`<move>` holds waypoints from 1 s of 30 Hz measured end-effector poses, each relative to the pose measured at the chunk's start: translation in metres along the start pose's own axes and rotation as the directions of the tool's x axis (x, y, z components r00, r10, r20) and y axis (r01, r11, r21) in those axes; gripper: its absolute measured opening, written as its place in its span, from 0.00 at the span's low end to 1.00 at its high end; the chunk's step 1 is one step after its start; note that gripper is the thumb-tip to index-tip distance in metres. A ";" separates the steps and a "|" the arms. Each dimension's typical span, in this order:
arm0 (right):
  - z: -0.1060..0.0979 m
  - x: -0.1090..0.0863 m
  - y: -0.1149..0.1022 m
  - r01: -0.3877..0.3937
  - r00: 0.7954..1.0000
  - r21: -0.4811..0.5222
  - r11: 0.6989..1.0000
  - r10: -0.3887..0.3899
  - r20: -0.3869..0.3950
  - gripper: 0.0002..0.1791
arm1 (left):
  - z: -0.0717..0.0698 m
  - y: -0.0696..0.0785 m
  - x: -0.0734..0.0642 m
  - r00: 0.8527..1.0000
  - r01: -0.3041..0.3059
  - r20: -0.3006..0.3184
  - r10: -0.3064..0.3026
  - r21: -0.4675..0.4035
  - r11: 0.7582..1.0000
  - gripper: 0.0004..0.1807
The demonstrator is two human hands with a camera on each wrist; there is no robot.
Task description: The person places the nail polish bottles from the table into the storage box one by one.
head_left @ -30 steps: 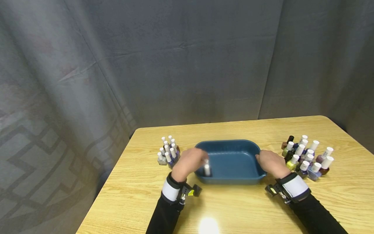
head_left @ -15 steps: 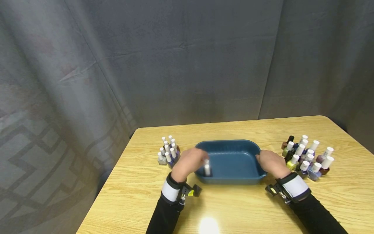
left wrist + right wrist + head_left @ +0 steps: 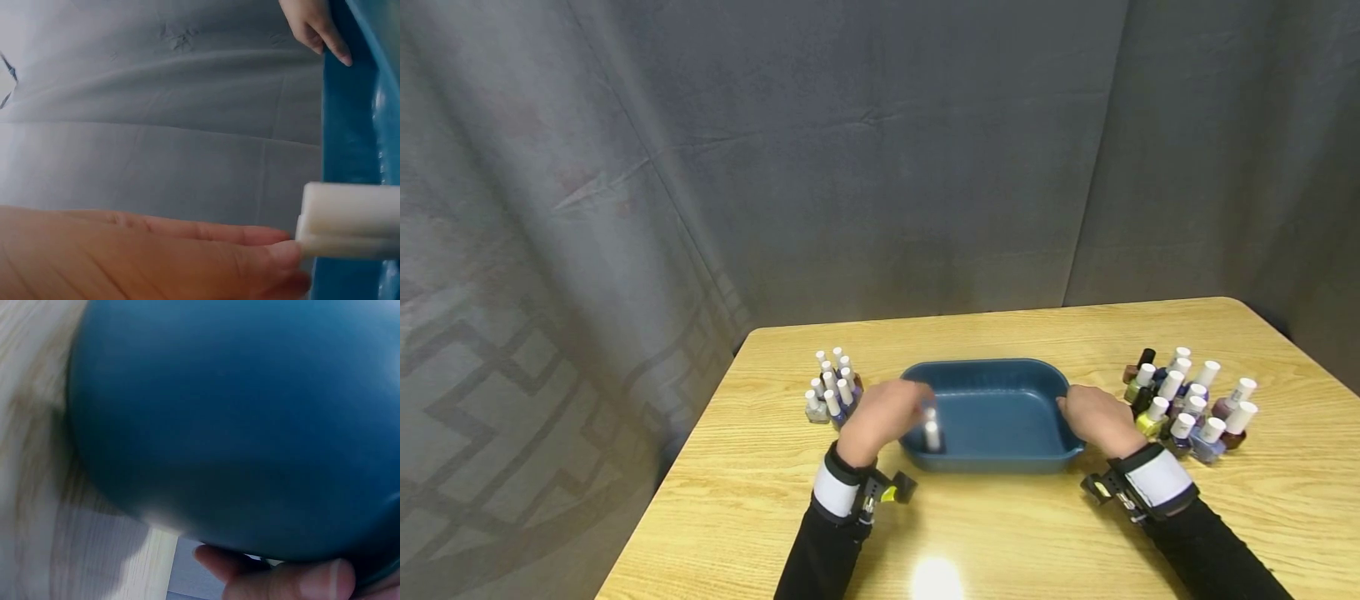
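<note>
My left hand (image 3: 883, 417) is over the left end of a dark blue tray (image 3: 992, 465). In the left wrist view its fingertips (image 3: 284, 253) pinch the top of a white-capped nail polish bottle (image 3: 331, 247), and a second white cap (image 3: 356, 206) stands right beside it. From the head, one white cap (image 3: 932, 435) shows inside the tray; the bottles' bodies are hidden or blurred. My right hand (image 3: 1097, 419) grips the tray's right rim, and the right wrist view has its thumb (image 3: 325, 580) against the blue wall.
Several white-capped nail polish bottles (image 3: 830, 396) stand in a tight group left of the tray. To the right is a larger cluster of bottles (image 3: 1183, 408) in mixed colours, close to my right hand. A grey curtain (image 3: 910, 167) hangs behind the wooden table (image 3: 1000, 533).
</note>
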State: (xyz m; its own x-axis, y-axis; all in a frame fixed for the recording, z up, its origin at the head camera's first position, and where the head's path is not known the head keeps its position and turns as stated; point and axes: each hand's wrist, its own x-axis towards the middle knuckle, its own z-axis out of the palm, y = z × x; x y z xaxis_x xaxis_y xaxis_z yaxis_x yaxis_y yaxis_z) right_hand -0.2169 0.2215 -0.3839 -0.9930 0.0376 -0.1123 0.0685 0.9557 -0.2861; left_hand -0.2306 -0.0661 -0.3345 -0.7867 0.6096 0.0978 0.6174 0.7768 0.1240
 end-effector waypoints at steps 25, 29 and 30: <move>0.001 -0.002 0.001 -0.006 1.000 0.008 1.000 0.006 0.007 0.21 | -0.017 -0.096 -0.039 0.872 0.487 0.010 -0.490 -0.136 0.863 0.13; 0.001 -0.001 0.001 -0.005 1.000 0.005 1.000 0.005 0.006 0.20 | -0.014 -0.096 -0.036 0.871 0.490 0.042 -0.490 -0.142 0.860 0.13; 0.001 -0.001 0.001 -0.005 1.000 0.005 1.000 0.005 0.006 0.20 | -0.013 -0.096 -0.036 0.871 0.490 0.047 -0.489 -0.140 0.860 0.13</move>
State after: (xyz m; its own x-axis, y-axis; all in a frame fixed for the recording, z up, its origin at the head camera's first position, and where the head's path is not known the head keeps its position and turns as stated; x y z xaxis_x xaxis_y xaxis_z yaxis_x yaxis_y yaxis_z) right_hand -0.2162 0.2220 -0.3850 -0.9920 0.0404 -0.1197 0.0739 0.9542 -0.2899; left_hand -0.2618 -0.1648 -0.3370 -0.9871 0.1587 -0.0215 0.1456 0.9450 0.2928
